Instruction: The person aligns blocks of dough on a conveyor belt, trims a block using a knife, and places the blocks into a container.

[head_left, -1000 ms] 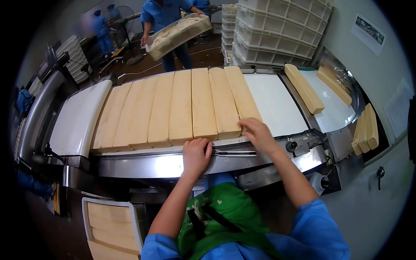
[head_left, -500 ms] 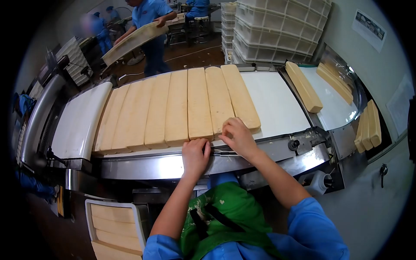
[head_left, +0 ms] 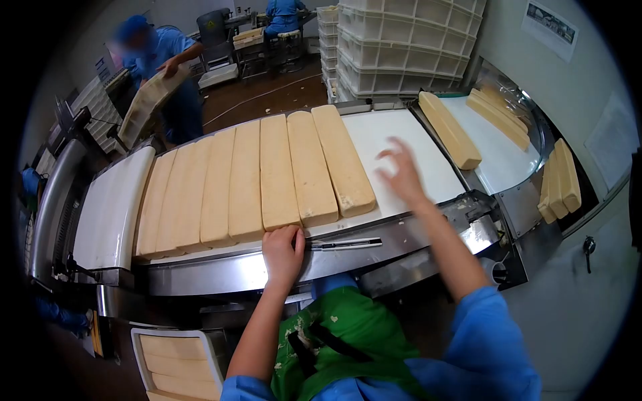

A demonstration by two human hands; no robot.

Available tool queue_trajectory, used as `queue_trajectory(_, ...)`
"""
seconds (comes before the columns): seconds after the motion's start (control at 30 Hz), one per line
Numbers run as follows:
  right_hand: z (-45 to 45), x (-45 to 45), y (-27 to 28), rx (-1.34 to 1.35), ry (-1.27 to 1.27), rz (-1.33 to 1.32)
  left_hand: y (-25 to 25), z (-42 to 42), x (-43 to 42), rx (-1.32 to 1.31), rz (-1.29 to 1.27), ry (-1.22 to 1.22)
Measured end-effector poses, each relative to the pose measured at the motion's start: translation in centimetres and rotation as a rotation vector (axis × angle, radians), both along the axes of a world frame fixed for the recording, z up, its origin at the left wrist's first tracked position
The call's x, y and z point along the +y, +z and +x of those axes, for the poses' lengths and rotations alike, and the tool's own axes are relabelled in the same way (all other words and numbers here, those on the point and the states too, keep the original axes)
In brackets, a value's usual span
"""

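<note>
A row of long pale-yellow loaf-like blocks (head_left: 277, 174) lies side by side on the white conveyor belt (head_left: 371, 134). My left hand (head_left: 283, 252) rests at the belt's near edge, fingers curled against the front end of a block; anything inside them is hidden. To the right of the row, my right hand (head_left: 404, 175) hovers over the white belt, blurred by motion, its fingers apart and holding nothing. A slim knife-like or pen-like tool (head_left: 344, 244) lies on the metal rail (head_left: 221, 273) between my hands.
More blocks (head_left: 449, 130) lie on the right-hand belt and beside it. Stacked white crates (head_left: 404, 53) stand behind. At lower left, a white crate (head_left: 137, 344) holds several blocks. Across the belt, a person in blue (head_left: 177, 100) carries a long pale tray (head_left: 152, 100).
My right hand has left the end of the rightmost block and moved up and right over the belt. The tool on the rail now shows. The person with the tray moved left.
</note>
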State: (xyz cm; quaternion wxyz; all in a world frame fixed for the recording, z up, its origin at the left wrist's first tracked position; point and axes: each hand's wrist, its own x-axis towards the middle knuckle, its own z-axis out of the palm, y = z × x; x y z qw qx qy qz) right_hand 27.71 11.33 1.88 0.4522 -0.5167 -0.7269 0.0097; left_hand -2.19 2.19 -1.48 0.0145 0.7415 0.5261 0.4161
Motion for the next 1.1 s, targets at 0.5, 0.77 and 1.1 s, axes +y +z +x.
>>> queue_trajectory(0.5,19.1,2.2,-1.1,-0.118,-0.801,-0.427,0.1,0.2,0.0,-0.020,-0.037,0.030)
queue_trajectory(0.77,6.1,-3.8,-2.6,-0.212,-0.548,-0.261,-0.4,0.2,0.1,-0.057,0.024,0.019)
queue_trajectory(1.1,-2.5,-3.8,-3.6,-0.193,-0.012,-0.175,-1.8,0.0,0.6,-0.182,0.027,-0.035)
